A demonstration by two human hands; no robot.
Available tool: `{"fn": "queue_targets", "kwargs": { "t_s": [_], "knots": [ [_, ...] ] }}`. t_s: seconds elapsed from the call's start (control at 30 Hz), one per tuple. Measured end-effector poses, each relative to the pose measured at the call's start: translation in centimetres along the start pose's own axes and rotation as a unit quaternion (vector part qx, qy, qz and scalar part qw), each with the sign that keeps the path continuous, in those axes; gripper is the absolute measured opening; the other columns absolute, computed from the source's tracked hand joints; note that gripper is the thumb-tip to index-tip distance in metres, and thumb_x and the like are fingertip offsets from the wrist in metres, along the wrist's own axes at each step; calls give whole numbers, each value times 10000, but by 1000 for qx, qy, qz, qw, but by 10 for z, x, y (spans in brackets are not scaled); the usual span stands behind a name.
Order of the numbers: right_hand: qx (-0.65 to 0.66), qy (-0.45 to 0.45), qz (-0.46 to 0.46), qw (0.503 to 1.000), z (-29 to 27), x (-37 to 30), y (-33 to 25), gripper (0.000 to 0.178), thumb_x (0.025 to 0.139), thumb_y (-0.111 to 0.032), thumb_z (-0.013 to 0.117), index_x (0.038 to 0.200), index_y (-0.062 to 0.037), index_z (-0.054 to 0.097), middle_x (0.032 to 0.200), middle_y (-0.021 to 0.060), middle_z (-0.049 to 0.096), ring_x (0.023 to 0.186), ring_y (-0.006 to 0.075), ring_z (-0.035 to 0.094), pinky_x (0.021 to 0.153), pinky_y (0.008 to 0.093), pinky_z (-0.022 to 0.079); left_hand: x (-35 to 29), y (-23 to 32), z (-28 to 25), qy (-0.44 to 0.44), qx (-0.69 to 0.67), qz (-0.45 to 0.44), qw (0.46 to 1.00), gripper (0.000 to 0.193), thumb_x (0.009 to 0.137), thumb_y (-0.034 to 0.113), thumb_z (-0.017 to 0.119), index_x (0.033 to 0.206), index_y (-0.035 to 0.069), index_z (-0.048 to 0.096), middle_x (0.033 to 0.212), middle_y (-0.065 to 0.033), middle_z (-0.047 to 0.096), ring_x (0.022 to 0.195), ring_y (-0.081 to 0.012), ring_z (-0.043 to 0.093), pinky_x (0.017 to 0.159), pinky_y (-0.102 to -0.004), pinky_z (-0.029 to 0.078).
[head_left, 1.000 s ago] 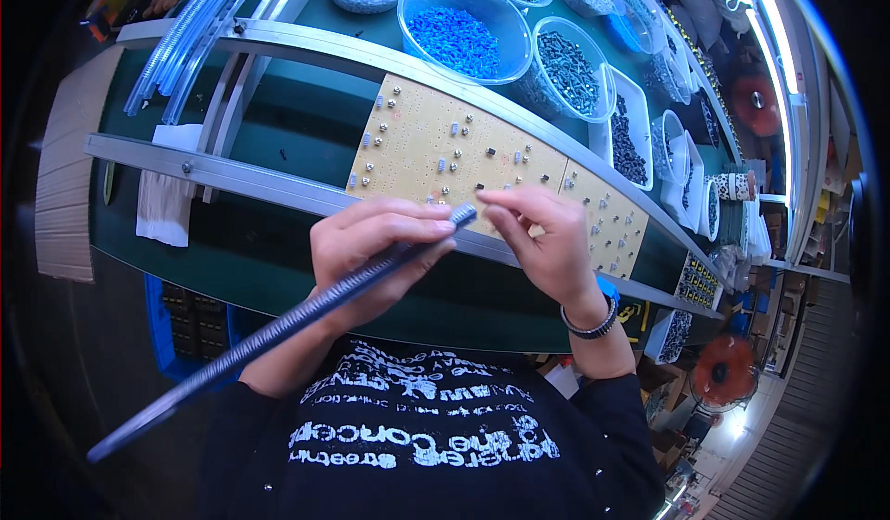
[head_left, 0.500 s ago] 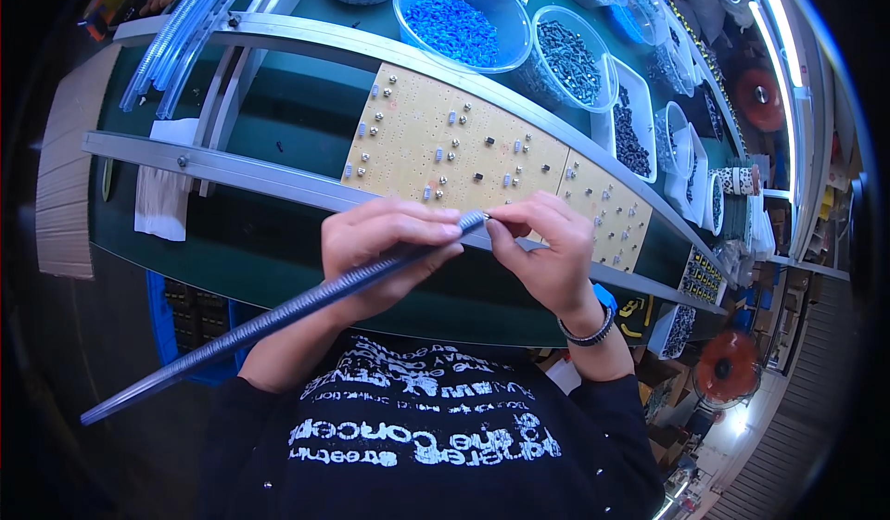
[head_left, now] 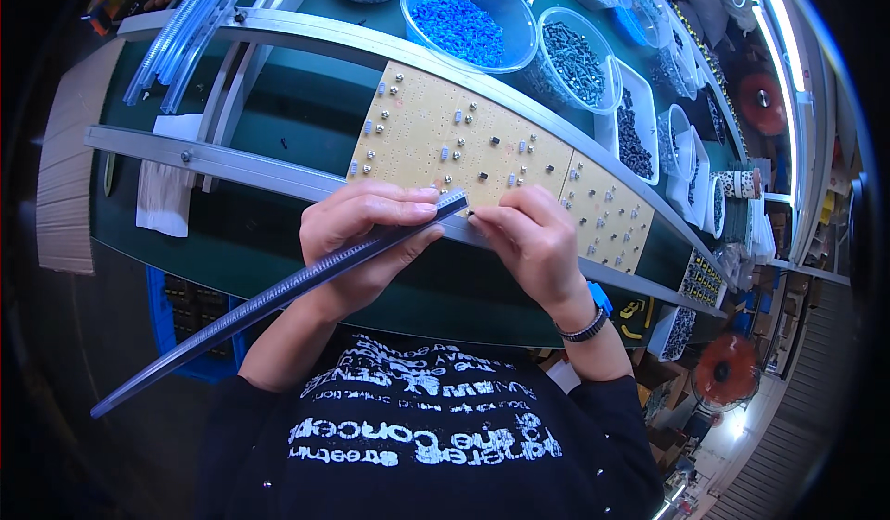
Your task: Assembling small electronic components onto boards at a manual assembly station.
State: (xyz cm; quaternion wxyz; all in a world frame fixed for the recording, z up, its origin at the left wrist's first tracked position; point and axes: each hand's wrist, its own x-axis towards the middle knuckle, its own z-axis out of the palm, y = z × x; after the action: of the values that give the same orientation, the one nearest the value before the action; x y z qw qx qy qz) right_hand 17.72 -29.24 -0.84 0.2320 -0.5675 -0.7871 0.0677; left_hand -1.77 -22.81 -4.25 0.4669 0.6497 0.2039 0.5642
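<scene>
got my L hand wrapped round a clear tube, its top end over the front rail by the tan board, R hand pinching a tiny dark part just beside it, w/ the upper rail btwn board & blue-bits tub, spare tubes off L

Clear tube | long, slanted, pale ribbing along upper edge | dark component | tiny, just beside tube's upper end
</scene>
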Motion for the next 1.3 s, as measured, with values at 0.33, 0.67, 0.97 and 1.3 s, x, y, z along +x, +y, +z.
{"fn": "queue_targets", "kwargs": {
  "t_s": [0.33, 0.67, 0.97, 1.3],
  "knots": [
    [513, -99, 327, 787, -18, 20, -13, 65, 832, -33, 621, 874, 12, 642, 707, 59, 643, 601, 120, 608, 493, 197, 459, 10, 30, -3, -100, 81, -36, 991, 197, 661, -32, 750, 825, 29, 659, 864, -120, 672, 790, -197, 663, 704, -278, 531],
    [319, -55, 170, 931, -14, 50, -19, 82, 758, -42, 687, 813, 14, 663, 689, 53, 613, 585, 103, 572, 504, 204, 442, 2, 5, -18, -20, -4, 17, 1000, 191, 675, -11, 749, 841, 34, 667, 858, -121, 673, 784, -196, 666, 695, -261, 531],
    [7, 79, 22, 997, 19, 78, 18, 144, 674, -18, 713, 814, -51, 699, 818, 64, 560, 736, 175, 542, 631, 282, 448, 6, -8, -29, 90, 37, 46, 994, 186, 682, -11, 749, 841, 12, 655, 857, -128, 672, 782, -192, 661, 700, -253, 525],
    [-7, 75, -34, 997, 21, 87, 15, 67, 671, -33, 686, 705, -42, 630, 710, 69, 568, 688, 238, 568, 609, 326, 465, 5, -8, -32, 78, 40, 52, 995, 212, 691, -27, 742, 869, 21, 637, 869, -124, 666, 791, -190, 650, 732, -259, 518]
  ]
}}
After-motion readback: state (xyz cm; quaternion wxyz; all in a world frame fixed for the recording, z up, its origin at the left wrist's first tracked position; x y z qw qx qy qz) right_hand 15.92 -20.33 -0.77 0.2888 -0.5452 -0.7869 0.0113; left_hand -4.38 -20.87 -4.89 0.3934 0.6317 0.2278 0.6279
